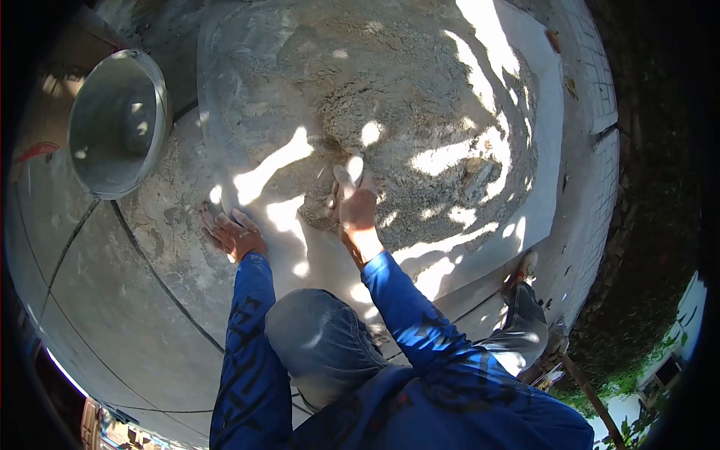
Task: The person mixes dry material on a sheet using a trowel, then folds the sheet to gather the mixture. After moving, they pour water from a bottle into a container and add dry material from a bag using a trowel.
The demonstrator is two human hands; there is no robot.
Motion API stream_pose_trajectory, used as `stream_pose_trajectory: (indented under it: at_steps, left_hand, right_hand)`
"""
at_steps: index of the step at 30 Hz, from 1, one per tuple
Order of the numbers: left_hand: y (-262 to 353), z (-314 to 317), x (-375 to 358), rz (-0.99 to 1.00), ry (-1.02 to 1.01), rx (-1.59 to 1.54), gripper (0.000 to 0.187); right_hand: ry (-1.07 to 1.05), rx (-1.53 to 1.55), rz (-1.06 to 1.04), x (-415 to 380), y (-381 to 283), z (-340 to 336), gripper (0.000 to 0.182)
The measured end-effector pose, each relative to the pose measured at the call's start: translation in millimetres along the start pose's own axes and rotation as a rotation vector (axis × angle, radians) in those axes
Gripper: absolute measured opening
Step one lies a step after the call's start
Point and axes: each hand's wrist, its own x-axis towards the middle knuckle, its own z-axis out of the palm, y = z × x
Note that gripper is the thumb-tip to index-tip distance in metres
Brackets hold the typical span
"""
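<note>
A broad heap of grey, crumbly cement mix (405, 112) lies spread over a pale flat sheet (544, 150). My right hand (354, 199) is at the near left side of the heap, its fingers curled in. Whatever it grips, if anything, is hidden by the fingers and the patchy sunlight. My left hand (234, 234) rests beside the near left edge of the sheet, fingers spread and dusted grey, with nothing in it.
A grey bucket (154, 169) stands at the upper left on the concrete floor (112, 277). My bent knee (311, 330) is close behind the hands, and my foot (527, 266) is by the sheet's near right edge. Paving and plants line the right side.
</note>
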Motion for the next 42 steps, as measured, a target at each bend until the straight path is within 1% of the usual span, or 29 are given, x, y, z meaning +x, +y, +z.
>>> stream_pose_trajectory:
  at_steps: [1,2,4,5,6,8,10,11,12,13,14,15,17,20,22,23,24,26,27,28,30,31,33,34,36,37,39,40,42]
  left_hand:
    - [-1,3,-1,0.016,0.05,0.018,0.061]
    - [3,-4,-2,0.011,0.048,0.017,0.061]
    - [13,-23,-5,0.073,0.067,0.029,0.056]
    - [12,-20,-4,0.068,0.065,0.028,0.056]
    - [9,-15,-2,0.066,0.062,0.05,0.054]
    - [1,-6,1,0.056,0.055,0.072,0.053]
    - [-4,1,3,0.106,0.086,0.073,0.053]
    - [-3,0,2,0.1,0.083,0.073,0.053]
    - [-1,-3,3,0.145,0.154,0.089,0.052]
    - [0,-6,3,0.191,0.226,0.105,0.052]
    - [1,-7,1,0.185,0.221,0.106,0.052]
    - [3,-8,-1,0.173,0.214,0.126,0.051]
    - [5,-11,-1,0.149,0.204,0.143,0.05]
    - [2,-9,2,0.187,0.21,0.092,0.052]
    - [-2,-1,5,0.197,0.261,0.127,0.051]
    - [-1,-1,5,0.199,0.258,0.132,0.051]
    - [1,-4,4,0.175,0.223,0.131,0.052]
    - [5,-11,1,0.158,0.187,0.136,0.053]
    - [10,-16,1,0.19,0.239,0.08,0.053]
    - [12,-17,1,0.221,0.291,0.024,0.054]
    - [9,-11,3,0.218,0.301,0.05,0.054]
    - [5,-8,3,0.213,0.307,0.071,0.054]
    - [2,-6,2,0.186,0.251,0.108,0.055]
    - [2,-6,1,0.165,0.203,0.133,0.055]
    - [4,-9,0,0.188,0.239,0.079,0.056]
    - [6,-10,1,0.211,0.278,0.029,0.057]
    - [6,-6,1,0.204,0.28,0.037,0.057]
    - [4,-5,1,0.197,0.276,0.054,0.058]
    - [2,-6,2,0.174,0.227,0.071,0.058]
  right_hand:
    - [-0.005,0.044,0.011,3,-2,-14,0.02]
    - [-0.01,0.087,0.021,7,-3,-27,0.019]
    - [-0.021,0.143,0.065,-11,-29,-41,0.017]
    - [-0.083,0.164,0.066,-14,-36,-54,0.021]
    - [-0.103,0.143,0.055,-16,-43,-66,0.018]
    - [-0.124,0.16,0.11,-26,-61,-90,0.022]
    - [-0.148,0.258,0.185,-30,-72,-114,0.022]
    - [-0.197,0.257,0.16,-33,-79,-123,0.026]
    - [-0.198,0.251,0.163,-35,-85,-132,0.026]
    - [-0.268,0.337,0.162,-36,-91,-140,0.028]
    - [-0.336,0.422,0.162,-41,-95,-146,0.03]
    - [-0.265,0.471,0.143,-49,-99,-148,0.034]
    - [-0.271,0.46,0.114,-58,-104,-161,0.036]
    - [-0.291,0.475,0.084,-76,-111,-169,0.038]
    - [-0.257,0.071,0.062,-92,-102,-159,0.033]
    - [-0.299,-0.092,0.109,-98,-93,-155,0.029]
    - [-0.363,-0.252,0.202,-101,-79,-152,0.03]
    - [-0.488,-0.734,0.309,-104,-43,-137,0.031]
    - [-0.604,-0.891,0.114,-103,-14,-135,0.034]
    - [-0.685,-0.995,-0.3,-103,10,-134,0.031]
    - [-0.553,-0.954,-0.193,-100,44,-132,0.034]
    - [-0.558,-0.951,-0.186,-98,51,-133,0.034]
    - [-0.351,-1.118,-0.16,-89,50,-129,0.034]
    - [-0.35,-1.121,-0.157,-83,49,-129,0.034]
    - [-0.186,-1.04,-0.378,-67,43,-130,0.032]
    - [-0.184,-1.042,-0.387,-60,38,-131,0.032]
    - [-0.088,-0.918,-0.199,-45,29,-139,0.032]
    - [-0.06,-0.917,-0.195,-38,27,-144,0.031]
    - [-0.064,-0.722,0.004,-44,-12,-134,0.033]
